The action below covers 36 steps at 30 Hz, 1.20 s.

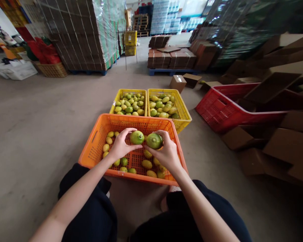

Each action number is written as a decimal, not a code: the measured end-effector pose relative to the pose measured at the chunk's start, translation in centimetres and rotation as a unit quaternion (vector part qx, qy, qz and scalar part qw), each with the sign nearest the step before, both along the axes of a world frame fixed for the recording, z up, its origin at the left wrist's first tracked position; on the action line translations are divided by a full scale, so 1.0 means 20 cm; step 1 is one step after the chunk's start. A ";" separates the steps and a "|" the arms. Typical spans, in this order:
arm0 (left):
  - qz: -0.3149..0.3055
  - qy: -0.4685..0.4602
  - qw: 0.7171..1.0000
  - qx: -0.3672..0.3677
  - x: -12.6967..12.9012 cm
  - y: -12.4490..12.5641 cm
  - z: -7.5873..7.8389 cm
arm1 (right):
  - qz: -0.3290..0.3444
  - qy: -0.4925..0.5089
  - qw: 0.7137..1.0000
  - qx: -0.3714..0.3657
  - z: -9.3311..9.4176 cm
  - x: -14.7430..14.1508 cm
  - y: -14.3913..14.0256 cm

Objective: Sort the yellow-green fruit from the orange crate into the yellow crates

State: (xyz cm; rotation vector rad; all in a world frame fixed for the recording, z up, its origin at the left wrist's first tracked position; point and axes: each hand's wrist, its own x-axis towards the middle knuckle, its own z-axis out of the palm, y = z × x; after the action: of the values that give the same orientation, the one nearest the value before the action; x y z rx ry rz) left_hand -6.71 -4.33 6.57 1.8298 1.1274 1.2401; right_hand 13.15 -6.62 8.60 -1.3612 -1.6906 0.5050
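Note:
My left hand [123,144] is closed around a green lemon [136,137], thumb below and fingers above. In my right hand [168,149] is a second, slightly larger green lemon [154,140], gripped the same way. The two fruits are side by side with a small gap, above an orange crate [91,148]. Yellow lemons [146,164] lie in that crate on the right, partly hidden by my right hand. More yellow and green ones [124,161] lie along its left side and near edge.
Two yellow crates [131,90] of yellow-green lemons stand just beyond the orange one. To the right are a red crate [214,111] and a heap of cardboard boxes [290,137]. Wrapped pallet stacks [75,33] and flattened cartons [171,58] on a blue pallet stand farther back.

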 end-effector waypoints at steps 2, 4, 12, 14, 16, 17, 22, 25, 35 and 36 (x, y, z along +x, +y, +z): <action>-0.001 0.000 1.000 0.002 0.00 0.00 0.00 | 0.002 0.001 1.000 0.000 0.00 0.00 0.00; -0.002 0.001 1.000 0.002 -0.01 0.00 -0.01 | 0.005 0.001 1.000 -0.001 0.00 -0.01 0.00; 0.002 0.002 1.000 0.003 -0.02 0.00 -0.01 | 0.011 -0.002 1.000 -0.006 -0.01 -0.01 0.00; 0.003 0.002 1.000 0.006 -0.02 0.00 -0.01 | 0.011 -0.001 1.000 -0.003 -0.01 -0.02 0.00; 0.003 0.001 1.000 0.010 -0.02 0.00 -0.02 | 0.008 0.001 1.000 0.003 -0.01 -0.01 0.00; 0.003 0.000 1.000 0.012 -0.02 0.00 -0.02 | 0.008 0.001 1.000 0.006 -0.02 -0.01 0.00; 0.002 0.000 1.000 0.009 -0.01 0.00 -0.02 | 0.010 0.004 1.000 0.017 -0.03 -0.01 0.01; -0.001 0.000 1.000 0.005 -0.01 0.00 -0.01 | 0.011 0.002 1.000 0.019 -0.02 -0.01 0.01; -0.001 0.001 1.000 -0.009 -0.01 -0.01 0.01 | 0.012 0.007 1.000 0.003 -0.01 -0.01 0.00; 0.000 0.003 1.000 -0.008 -0.01 -0.01 0.01 | 0.013 0.006 1.000 0.003 -0.01 -0.01 0.00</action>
State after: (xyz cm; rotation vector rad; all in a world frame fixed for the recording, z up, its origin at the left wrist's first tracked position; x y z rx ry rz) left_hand -6.97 -4.55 6.71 1.8235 1.1369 1.2230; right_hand 12.85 -6.63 8.38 -1.3317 -1.6996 0.5216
